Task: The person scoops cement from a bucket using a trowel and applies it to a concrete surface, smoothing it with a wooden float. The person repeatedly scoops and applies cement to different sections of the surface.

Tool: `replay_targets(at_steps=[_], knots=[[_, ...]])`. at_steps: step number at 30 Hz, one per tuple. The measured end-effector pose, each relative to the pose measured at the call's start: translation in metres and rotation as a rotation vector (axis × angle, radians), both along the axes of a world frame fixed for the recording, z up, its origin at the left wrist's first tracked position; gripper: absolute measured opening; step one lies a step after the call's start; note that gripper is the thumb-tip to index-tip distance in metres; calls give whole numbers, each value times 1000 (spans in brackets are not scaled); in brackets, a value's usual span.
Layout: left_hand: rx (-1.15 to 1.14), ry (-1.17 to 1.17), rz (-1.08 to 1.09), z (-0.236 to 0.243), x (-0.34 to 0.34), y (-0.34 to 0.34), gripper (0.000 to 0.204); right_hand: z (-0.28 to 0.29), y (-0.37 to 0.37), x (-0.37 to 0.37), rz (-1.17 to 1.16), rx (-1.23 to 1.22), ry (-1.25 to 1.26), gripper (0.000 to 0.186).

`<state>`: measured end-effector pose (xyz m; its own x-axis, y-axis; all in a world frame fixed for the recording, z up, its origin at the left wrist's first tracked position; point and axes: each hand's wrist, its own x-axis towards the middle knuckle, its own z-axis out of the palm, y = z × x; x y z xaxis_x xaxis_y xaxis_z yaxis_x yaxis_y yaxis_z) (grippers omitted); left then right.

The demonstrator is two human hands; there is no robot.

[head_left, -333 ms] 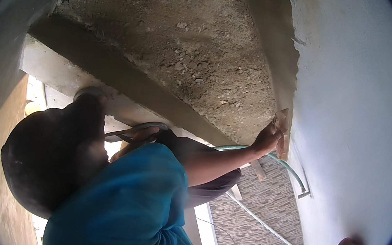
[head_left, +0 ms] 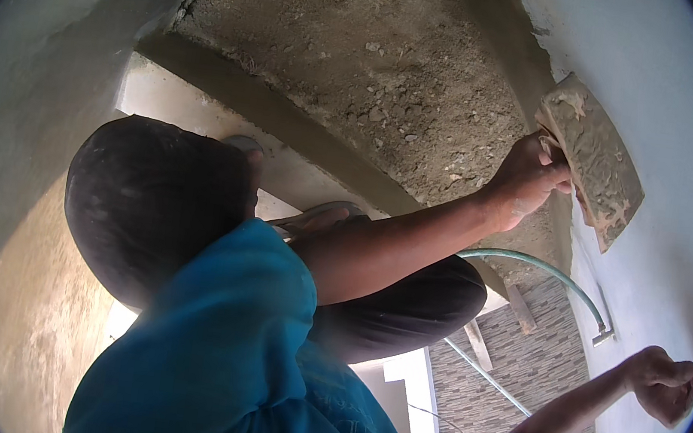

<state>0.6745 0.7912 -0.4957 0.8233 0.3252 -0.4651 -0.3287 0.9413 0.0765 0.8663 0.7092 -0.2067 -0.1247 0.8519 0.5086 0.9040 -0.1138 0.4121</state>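
Note:
My left hand (head_left: 531, 179) is closed around the back of a plastering float (head_left: 589, 160). The float is tilted, with its broad face turned into view and wet mortar smeared across it. It is in front of the lower wall, beside a damp mortar strip (head_left: 506, 41); I cannot tell if it touches the wall. My right hand (head_left: 663, 385) is a fist close to the white wall (head_left: 677, 127); its inner side is hidden. My blue-sleeved left arm crosses over my dark-trousered leg (head_left: 413, 307) as I squat.
Rough, stony ground (head_left: 365, 63) fills the upper middle, bordered by another mortar band (head_left: 273, 112) and a pale ledge (head_left: 170, 100). A green hose (head_left: 548, 268) curves toward the wall. Below it are wood pieces (head_left: 519, 307) and patterned tiles (head_left: 518, 367). A grey wall rises on the left.
My left hand has lifted the float from the mortar strip at the wall's foot and turned its mortar-smeared face into view. My right fist appears higher and farther right; the whole view has shifted.

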Motion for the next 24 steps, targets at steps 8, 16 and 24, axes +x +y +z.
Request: replay_targets(at_steps=[8,16,24], knots=[[443,172,-220,45,-83,82,26,-228,23,-192,256,413,3105,43],[1388,145,-748,66,-162,156,50,-257,57,-237,-137,292,2976,45],[1699,498,-1345,45,-184,310,59,-259,13,-202,-422,289,2772,46]])
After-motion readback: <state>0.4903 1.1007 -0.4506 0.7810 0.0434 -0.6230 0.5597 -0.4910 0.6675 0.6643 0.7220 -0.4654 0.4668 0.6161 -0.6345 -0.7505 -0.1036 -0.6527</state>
